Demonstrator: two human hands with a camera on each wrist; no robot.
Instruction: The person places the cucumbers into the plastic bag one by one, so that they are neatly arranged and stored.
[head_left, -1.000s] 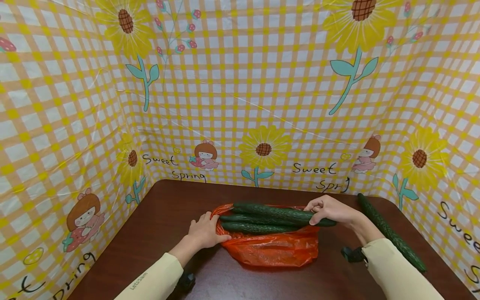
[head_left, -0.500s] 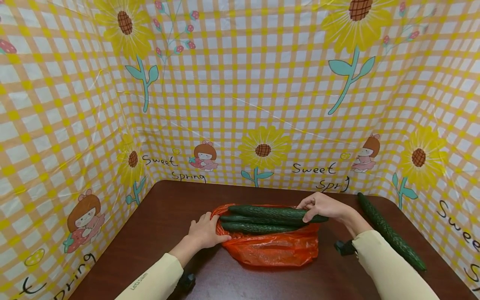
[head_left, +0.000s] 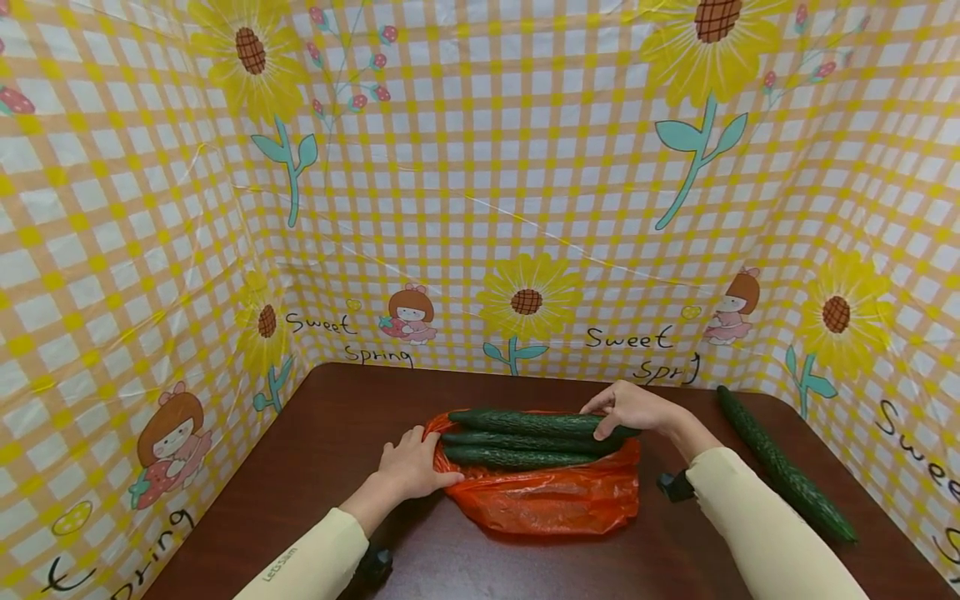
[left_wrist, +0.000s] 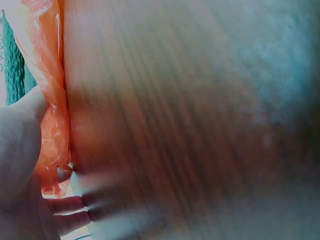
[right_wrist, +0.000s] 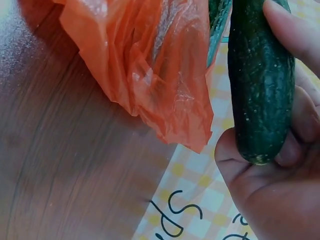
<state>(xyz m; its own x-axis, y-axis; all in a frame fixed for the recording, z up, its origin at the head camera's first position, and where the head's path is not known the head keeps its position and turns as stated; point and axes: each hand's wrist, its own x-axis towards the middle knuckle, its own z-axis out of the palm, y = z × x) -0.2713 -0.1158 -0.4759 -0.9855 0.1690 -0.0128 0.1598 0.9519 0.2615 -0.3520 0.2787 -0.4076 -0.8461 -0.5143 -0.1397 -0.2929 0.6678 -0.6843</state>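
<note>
Three dark green cucumbers lie side by side in the mouth of a red plastic bag in the head view. My right hand grips the right end of the rearmost cucumber; the right wrist view shows that cucumber's blunt end between thumb and fingers. At the bag's left end, my left hand holds the rim, its thumb at the front edge. Seen from the left wrist, the bag passes by the thumb and fingers, some of which are hidden by the film.
Another cucumber lies along the right side of the brown table. A checked cloth with sunflowers stands as walls behind and at both sides.
My right hand has moved left with the rearmost cucumber, which has slid further over the bag and lowered slightly. The left hand has stayed at the bag's left rim.
</note>
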